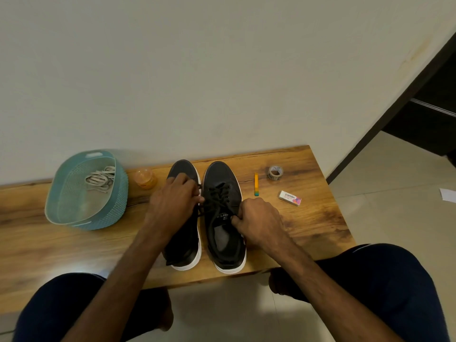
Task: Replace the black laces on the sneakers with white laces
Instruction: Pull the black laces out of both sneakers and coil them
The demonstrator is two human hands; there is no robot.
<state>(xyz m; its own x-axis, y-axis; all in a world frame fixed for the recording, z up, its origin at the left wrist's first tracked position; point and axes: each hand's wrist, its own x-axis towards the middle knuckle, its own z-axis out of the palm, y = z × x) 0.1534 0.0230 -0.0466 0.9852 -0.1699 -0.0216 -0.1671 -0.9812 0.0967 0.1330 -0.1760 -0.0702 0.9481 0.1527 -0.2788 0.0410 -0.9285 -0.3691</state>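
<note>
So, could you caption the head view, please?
Left hand and right hand grip black laces on one sneaker; white laces sit in a basket.

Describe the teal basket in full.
The teal basket is an oblong tub, plastic by its look, with a woven-pattern outer wall, smooth inside and a handle slot in its far rim. It stands upright on the wooden table, left of the sneakers. A bundle of white laces lies in its far half; an orange jar stands close by its right wall.

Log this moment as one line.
step: black laces not yet out | left hand: pinches black laces | right hand: pinches black laces | white laces: in teal basket | sneakers: side by side on table
</note>
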